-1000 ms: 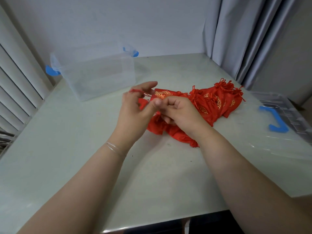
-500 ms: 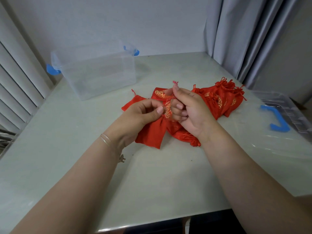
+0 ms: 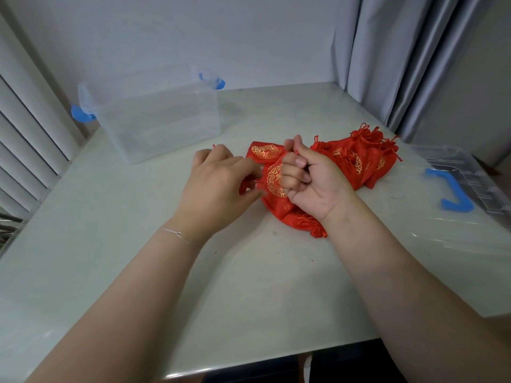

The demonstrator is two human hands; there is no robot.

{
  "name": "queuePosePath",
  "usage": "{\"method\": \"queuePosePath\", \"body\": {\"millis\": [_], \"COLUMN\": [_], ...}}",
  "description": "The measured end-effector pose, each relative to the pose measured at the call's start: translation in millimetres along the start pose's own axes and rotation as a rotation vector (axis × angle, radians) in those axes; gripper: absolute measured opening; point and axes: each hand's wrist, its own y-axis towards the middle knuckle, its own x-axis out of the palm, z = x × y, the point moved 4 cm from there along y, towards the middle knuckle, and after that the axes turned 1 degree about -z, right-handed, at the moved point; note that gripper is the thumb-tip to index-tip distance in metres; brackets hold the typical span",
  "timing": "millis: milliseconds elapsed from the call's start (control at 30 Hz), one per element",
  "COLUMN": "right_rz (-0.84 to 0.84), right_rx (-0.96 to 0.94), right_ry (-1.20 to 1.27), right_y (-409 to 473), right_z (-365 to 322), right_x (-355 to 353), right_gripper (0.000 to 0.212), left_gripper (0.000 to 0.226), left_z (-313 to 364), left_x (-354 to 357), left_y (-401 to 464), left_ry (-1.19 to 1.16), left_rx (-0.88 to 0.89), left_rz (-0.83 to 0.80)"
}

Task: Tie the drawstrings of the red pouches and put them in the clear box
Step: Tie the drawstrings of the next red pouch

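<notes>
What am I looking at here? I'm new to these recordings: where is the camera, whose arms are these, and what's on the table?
No machine here: a person wears the camera on their head, so you look down their own arms. The left hand and right hand each pinch a drawstring of the red pouch between them. More red pouches lie heaped behind it on the pale table. The clear box with blue clips stands empty at the far left. Its lid, with a blue handle, lies at the right.

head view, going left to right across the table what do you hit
clear box → left hand → red pouch being tied → right hand → pile of red pouches → clear lid with blue handle
</notes>
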Motion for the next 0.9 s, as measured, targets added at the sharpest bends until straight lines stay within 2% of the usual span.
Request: {"method": "queuePosePath", "body": {"millis": [100, 200, 300, 400, 467, 600, 633, 700, 767, 800, 900], "right_rz": [-0.040, -0.062, -0.045, -0.019, 0.019, 0.163, 0.221, 0.318, 0.233, 0.133, -0.089], "right_rx": [0.024, -0.001, -0.051, -0.074, -0.073, -0.123, -0.200, -0.477, -0.672, -0.657, -0.391], "right_ry": [0.081, 0.094, -0.021, -0.250, -0.363, -0.486, -0.523, -0.698, -0.949, -1.061, -1.372], "right_y": [0, 1, -1, -5, -7, -9, -10, -12, -12, -10, -5], "right_z": [3, 3, -1, -1, 1, -5, -11, -26, -31, -26, -1], "right_x": [3, 4, 4, 5, 5, 2, -1, -5, -2, 2, 8], "right_gripper": [0.031, 0.031, 0.030, 0.026, 0.026, 0.032, 0.031, 0.021, 0.014, 0.017, 0.020], "left_gripper": [0.005, 0.006, 0.013, 0.023, 0.020, 0.014, 0.013, 0.010, 0.009, 0.010, 0.011], "left_z": [6, 3, -1, -16, -23, -31, -32, -32, -25, -20, -11], "left_x": [1, 0, -6, -9, -8, -10, -10, -10, -9, -8, -7], "left_y": [3, 3, 2, 0, -2, -3, -3, -2, -2, -2, -2], "left_ry": [0.134, 0.077, -0.147, -0.610, -0.823, -0.981, -1.003, -1.016, -1.019, -1.021, -1.040], "left_rx": [0.036, 0.012, -0.120, -0.474, -0.608, -0.679, -0.678, -0.651, -0.576, -0.533, -0.464], "left_rz": [0.191, 0.294, 0.260, 0.202, 0.196, 0.147, 0.124, 0.053, -0.032, -0.061, -0.098]}}
